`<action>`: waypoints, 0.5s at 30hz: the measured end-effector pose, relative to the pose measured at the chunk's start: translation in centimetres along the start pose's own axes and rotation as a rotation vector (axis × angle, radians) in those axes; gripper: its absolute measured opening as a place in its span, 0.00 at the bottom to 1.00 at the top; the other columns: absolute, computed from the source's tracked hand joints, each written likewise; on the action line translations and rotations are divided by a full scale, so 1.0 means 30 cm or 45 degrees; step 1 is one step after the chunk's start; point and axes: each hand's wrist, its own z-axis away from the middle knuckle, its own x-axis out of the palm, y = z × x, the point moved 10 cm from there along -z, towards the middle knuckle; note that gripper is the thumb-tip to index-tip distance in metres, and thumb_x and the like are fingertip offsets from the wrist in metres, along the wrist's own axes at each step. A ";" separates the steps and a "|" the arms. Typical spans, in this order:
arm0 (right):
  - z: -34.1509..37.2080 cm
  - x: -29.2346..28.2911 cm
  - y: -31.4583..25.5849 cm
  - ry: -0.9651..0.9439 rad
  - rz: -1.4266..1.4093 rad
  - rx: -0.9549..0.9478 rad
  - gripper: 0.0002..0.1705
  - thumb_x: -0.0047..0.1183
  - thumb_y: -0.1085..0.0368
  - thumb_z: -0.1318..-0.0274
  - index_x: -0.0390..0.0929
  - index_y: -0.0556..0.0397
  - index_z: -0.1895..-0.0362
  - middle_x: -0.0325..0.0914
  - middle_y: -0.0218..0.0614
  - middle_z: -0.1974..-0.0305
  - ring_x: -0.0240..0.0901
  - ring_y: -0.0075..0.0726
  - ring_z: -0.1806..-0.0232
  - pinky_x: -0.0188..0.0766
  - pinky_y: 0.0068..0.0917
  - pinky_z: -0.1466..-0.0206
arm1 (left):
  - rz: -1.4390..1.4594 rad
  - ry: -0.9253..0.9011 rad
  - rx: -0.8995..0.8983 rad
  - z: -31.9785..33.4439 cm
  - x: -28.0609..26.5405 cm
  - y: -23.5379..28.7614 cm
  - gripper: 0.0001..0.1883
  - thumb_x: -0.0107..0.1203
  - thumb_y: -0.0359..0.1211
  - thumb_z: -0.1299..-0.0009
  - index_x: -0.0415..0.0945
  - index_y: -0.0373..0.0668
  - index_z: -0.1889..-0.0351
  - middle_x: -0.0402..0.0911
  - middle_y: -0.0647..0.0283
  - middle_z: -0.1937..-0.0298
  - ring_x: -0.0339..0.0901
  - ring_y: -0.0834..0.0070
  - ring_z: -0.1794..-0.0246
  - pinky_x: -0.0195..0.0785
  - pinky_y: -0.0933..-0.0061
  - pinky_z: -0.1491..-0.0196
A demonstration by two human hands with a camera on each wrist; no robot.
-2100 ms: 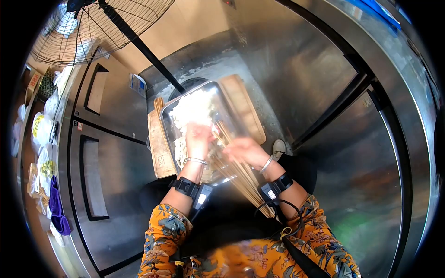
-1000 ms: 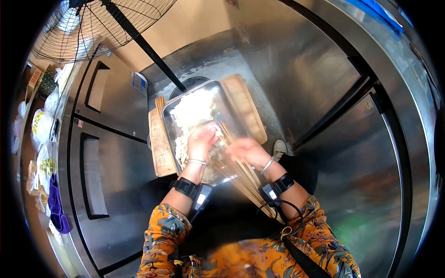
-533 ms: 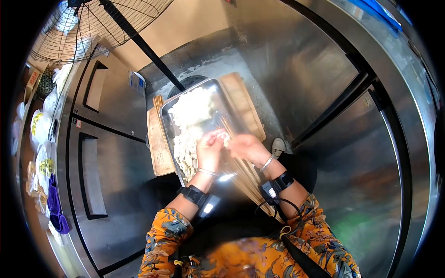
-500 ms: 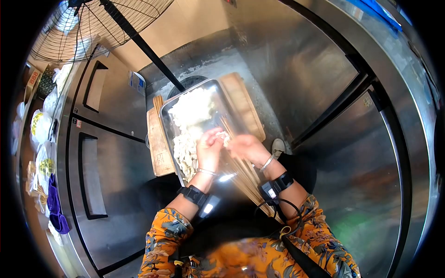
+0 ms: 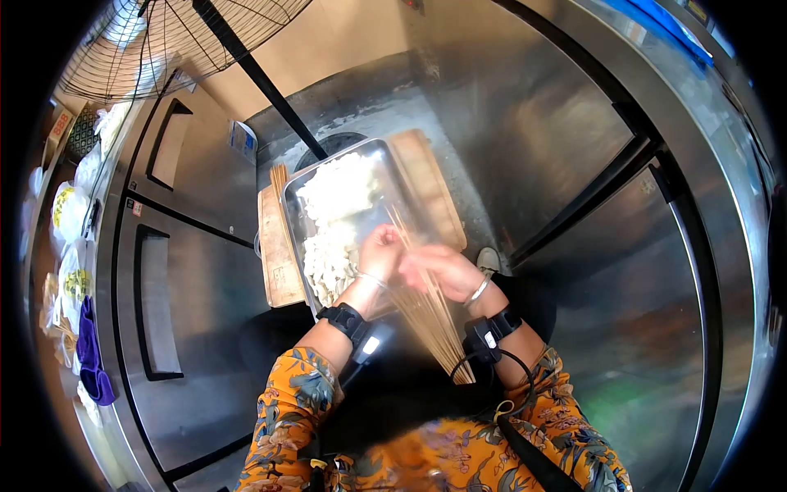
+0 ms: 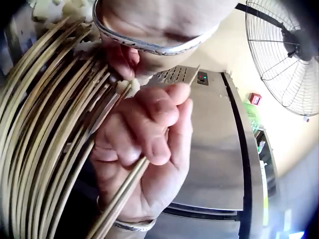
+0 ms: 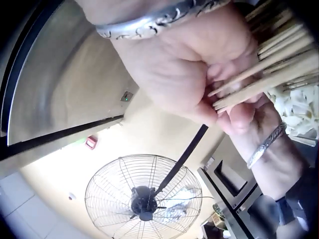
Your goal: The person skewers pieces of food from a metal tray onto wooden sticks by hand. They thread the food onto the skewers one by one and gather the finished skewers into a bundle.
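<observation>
In the head view my left hand (image 5: pixel 379 252) has its fingers curled over the tray's near half, close beside my right hand (image 5: pixel 434 269). The right hand is blurred there. In the left wrist view its fingers curl round a thin wooden skewer (image 6: pixel 123 191), whose pointed tip sticks out past the fingers. A small white piece of food (image 6: pixel 133 87) shows at my left fingertips, touching or close to the right hand. The bundle of skewers (image 5: pixel 434 332) slants beneath both hands from the lap. White food pieces (image 5: pixel 332 266) lie heaped in the metal tray (image 5: pixel 393 164).
The tray stands on a wooden board (image 5: pixel 428 184), with more skewers (image 5: pixel 279 177) upright at its left. A black fan pole (image 5: pixel 266 86) rises behind it. Steel fridge doors (image 5: pixel 598 246) flank both sides. Bagged goods (image 5: pixel 72 213) line the left shelf.
My left hand reached into the white pieces, then came back right with a white piece to the skewer tips. My right hand stays over the skewers, and the bundle's lower end has shifted slightly left.
</observation>
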 end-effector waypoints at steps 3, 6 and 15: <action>-0.016 -0.034 0.011 0.107 0.052 0.009 0.11 0.47 0.63 0.44 0.77 0.57 0.66 0.75 0.32 0.72 0.69 0.21 0.74 0.67 0.17 0.70 | 0.295 0.032 -0.032 0.047 -0.015 0.082 0.02 0.48 0.25 0.36 0.70 0.39 0.67 0.73 0.65 0.76 0.71 0.81 0.78 0.67 0.84 0.75; -0.024 -0.054 0.036 0.150 0.215 0.040 0.11 0.47 0.63 0.44 0.77 0.57 0.66 0.75 0.31 0.72 0.69 0.21 0.73 0.67 0.18 0.70 | 0.546 0.044 -0.112 0.090 -0.006 0.151 0.04 0.51 0.29 0.35 0.72 0.40 0.64 0.74 0.66 0.73 0.71 0.83 0.75 0.68 0.84 0.74; -0.012 -0.043 0.012 0.192 0.244 -0.001 0.11 0.49 0.62 0.45 0.78 0.55 0.64 0.75 0.28 0.74 0.68 0.18 0.74 0.64 0.16 0.71 | 0.457 0.011 -0.089 0.083 -0.032 0.156 0.03 0.54 0.28 0.37 0.73 0.42 0.65 0.75 0.69 0.74 0.70 0.84 0.78 0.66 0.87 0.75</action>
